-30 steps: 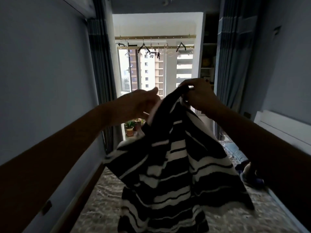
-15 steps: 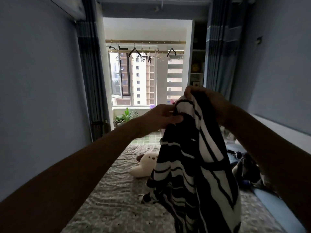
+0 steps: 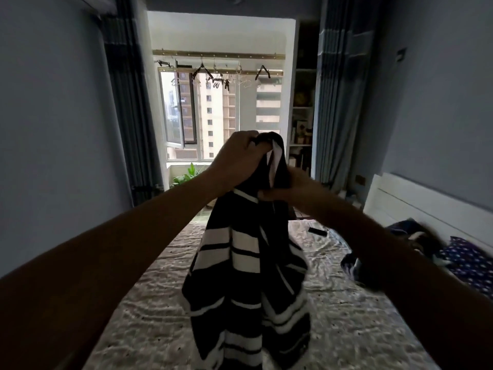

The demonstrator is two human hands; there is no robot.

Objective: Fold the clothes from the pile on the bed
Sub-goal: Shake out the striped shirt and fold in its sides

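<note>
Black-and-white striped garment [image 3: 240, 276]: 1 item, held up in the air over the middle of the bed [image 3: 360, 329]. It hangs lengthwise in loose folds, and its lower part runs out of the bottom of the frame. Whether the hem touches the spread cannot be told.

Left hand [image 3: 240, 158]: the higher of the 2 hands, its fingers curled over the bunched top edge of the garment and gripping it.

Right hand [image 3: 290, 189]: just below and beside the left hand, fingers closed on the cloth under the top edge, pinching it.

Bed: covered with a pale, textured, wrinkled spread.

Pile of dark clothes [image 3: 410, 233]: on the right side of the bed, near the white headboard [image 3: 426, 206], partly hidden behind the right forearm.

Blue dotted cloth [image 3: 472, 263]: just beside the pile, at the right edge of the view.

Small dark flat object [image 3: 317, 231]: lying on the spread beyond the garment, too small to identify.

Window [image 3: 213, 116]: at the far end of the room, with a rail of hangers [image 3: 218, 73] above it and a green plant [image 3: 186, 174] at the sill.

Curtains: 2, drawn back, the left curtain [image 3: 128, 102] and the right curtain [image 3: 338, 102].

Shelves [image 3: 302, 116]: between the window and the right curtain.
</note>
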